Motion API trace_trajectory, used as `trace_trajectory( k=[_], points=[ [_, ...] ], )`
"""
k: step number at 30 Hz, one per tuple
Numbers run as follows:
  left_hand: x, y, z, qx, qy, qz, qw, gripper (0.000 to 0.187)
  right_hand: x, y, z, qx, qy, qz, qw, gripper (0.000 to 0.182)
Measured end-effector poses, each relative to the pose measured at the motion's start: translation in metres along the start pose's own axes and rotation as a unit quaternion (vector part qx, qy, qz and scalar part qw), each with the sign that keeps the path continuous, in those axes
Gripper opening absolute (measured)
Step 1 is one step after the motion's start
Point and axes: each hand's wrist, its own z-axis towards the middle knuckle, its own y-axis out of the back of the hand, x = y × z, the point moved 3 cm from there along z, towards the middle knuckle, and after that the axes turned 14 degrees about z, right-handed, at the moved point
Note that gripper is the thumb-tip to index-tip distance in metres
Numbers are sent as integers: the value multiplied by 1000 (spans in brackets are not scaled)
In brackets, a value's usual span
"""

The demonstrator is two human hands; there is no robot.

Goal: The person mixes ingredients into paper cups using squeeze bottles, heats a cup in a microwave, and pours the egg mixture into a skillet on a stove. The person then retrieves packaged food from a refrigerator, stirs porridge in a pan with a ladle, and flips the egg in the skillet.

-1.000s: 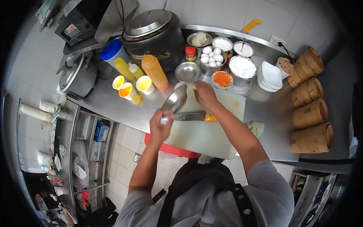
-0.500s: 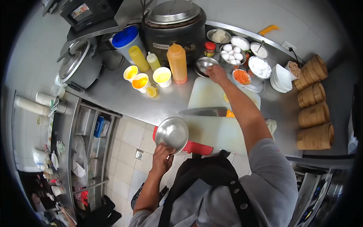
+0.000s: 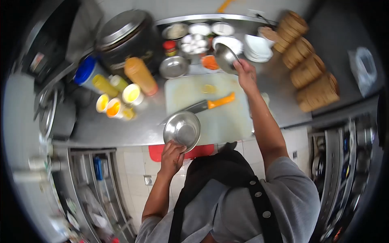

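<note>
My left hand [image 3: 173, 153] grips the rim of a shiny metal bowl [image 3: 183, 128], held over the near edge of the cutting board. In my right hand [image 3: 245, 75] is a second metal bowl [image 3: 225, 58], tilted on its side beyond the board's far right. Beneath my hands lie the white cutting board [image 3: 227, 121], a knife [image 3: 221, 101] with an orange handle, and a small yellow piece [image 3: 208, 88]. Another metal bowl [image 3: 174, 67] rests on the counter behind the board. A bowl of shredded orange food [image 3: 210, 62] sits left of my right hand's bowl.
Eggs [image 3: 194, 43] in a bowl, a red-lidded jar [image 3: 170, 47] and white plates [image 3: 258, 48] line the back. Bamboo steamers [image 3: 318, 89] stand right. At left are an orange squeeze bottle [image 3: 141, 76], cups [image 3: 132, 94] and a large cooker [image 3: 125, 36].
My right hand has lifted a metal bowl from the back of the counter and carried it rightward. My left hand still holds its bowl. The head view has turned to the right.
</note>
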Motion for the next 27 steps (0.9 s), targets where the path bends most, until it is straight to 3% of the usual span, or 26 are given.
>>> trace_trajectory(
  k=[1,5,6,8,13,16,19,21,22,24,26,27],
  points=[
    [-4,-9,12,3,-26,-23,999,31,9,44,-20,-28,72,-90,993,29],
    [-35,-51,68,39,-120,-71,989,26,-18,192,-103,-42,-8,-348,936,21],
    [-46,-64,84,45,-142,-78,986,24,-28,216,-123,-51,-4,-356,933,20],
    [-66,-91,118,57,-186,-88,977,21,-46,251,-154,-70,6,-367,928,20],
    [-135,-176,211,64,-257,-106,959,16,-89,270,-170,41,-23,-521,852,31],
    [-171,-231,256,38,-281,-63,957,14,-78,280,-177,8,6,-493,870,39],
    [-175,-299,283,-16,-270,-39,962,15,-49,324,-213,4,-81,-327,941,46],
    [-170,-340,293,-12,-233,102,967,9,-65,372,-260,0,-127,-315,941,46],
    [-163,-362,296,-52,-245,83,965,10,-55,399,-288,-20,-130,-290,948,44],
    [-139,-402,300,-34,-174,107,978,7,-53,450,-346,-65,-197,-302,931,40],
    [-133,-406,300,163,-151,250,942,19,-29,492,-396,-96,-284,-281,911,39],
    [-116,-418,298,105,-197,169,960,31,-24,515,-419,-112,-306,-293,899,39]
  ],
)
